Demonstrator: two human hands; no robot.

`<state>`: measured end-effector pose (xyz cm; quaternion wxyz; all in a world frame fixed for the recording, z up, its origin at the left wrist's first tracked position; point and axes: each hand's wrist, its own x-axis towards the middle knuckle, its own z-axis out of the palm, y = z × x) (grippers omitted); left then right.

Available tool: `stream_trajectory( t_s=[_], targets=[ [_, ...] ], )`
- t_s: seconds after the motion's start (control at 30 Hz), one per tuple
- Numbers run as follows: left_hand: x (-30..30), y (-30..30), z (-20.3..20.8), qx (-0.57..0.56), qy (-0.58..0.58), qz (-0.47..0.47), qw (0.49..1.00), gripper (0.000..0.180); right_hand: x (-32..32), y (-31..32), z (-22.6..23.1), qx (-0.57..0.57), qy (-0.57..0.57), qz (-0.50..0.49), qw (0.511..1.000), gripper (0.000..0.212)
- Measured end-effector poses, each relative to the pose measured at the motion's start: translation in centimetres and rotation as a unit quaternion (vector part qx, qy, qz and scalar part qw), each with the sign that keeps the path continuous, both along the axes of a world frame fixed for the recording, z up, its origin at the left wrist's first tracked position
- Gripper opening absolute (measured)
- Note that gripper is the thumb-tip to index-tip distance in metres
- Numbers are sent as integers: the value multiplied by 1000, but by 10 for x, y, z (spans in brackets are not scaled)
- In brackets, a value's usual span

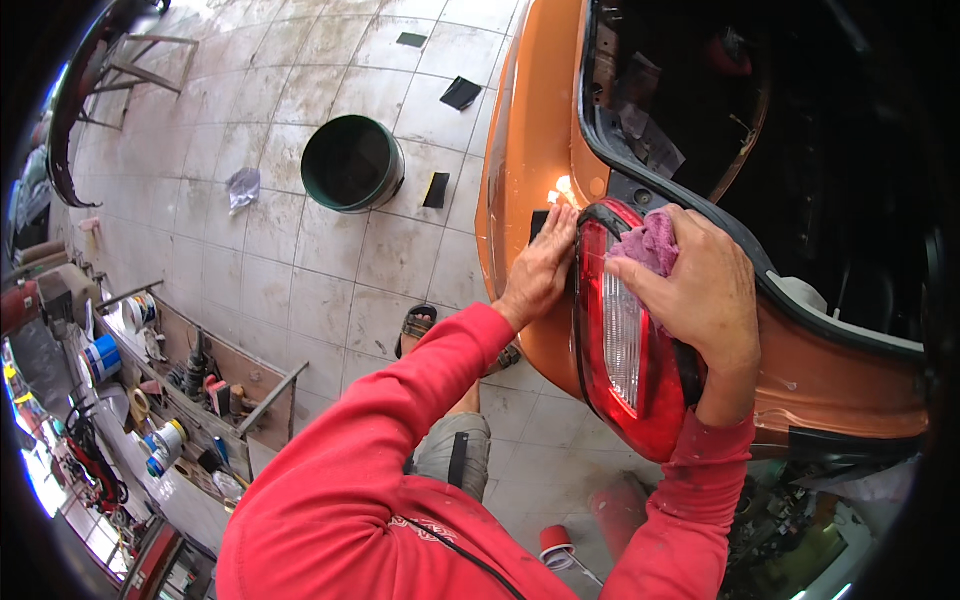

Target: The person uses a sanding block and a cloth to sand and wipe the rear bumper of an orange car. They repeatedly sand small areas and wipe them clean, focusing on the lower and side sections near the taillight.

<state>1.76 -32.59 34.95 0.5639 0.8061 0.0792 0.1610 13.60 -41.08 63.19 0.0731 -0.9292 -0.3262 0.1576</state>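
Observation:
A red and clear tail light (622, 345) stands at the rear corner of the orange car body (530, 120). My right hand (705, 285) is closed round a crumpled pinkish-purple cloth (648, 243), pressed to the light's upper part. On the light's left side, my left hand (545, 265) lies with fingers stretched out over the orange panel by its edge. A small dark sheet (538, 226) shows beside those fingers; part of it is hidden, and I cannot tell whether the hand presses on it.
A dark green bucket (392, 190) stands on the tiled floor, with dark sheets (461, 93) and a crumpled plastic bag (243, 188) nearby. At lower left, a wooden bench (215, 360) carries cans and tools. The car's rear opening (690, 185) is at upper right. A red-and-white container (556, 545) sits low.

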Motion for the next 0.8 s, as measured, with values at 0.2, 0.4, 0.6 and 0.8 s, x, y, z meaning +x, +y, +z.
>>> stream_trajectory(
  t_s=[0.2, 0.4, 0.6, 0.8],
  targets=[
    [-33, -19, 2, 10, -20, -23, 999, 62, 1, -5, -6, 10, 19, -10, 1000, 31],
    [-24, -16, 1, 83, -12, -18, 996, 57, -1, -2, -1, -6, 34, -25, 999, 29],
    [54, 68, -39, 225, 46, 13, 973, 57, 2, -2, -5, 28, 1, 6, 1000, 29],
    [-19, 23, -16, 241, 54, -82, 966, 65, -1, -15, -9, -7, -13, -24, 1000, 35]
  ],
)
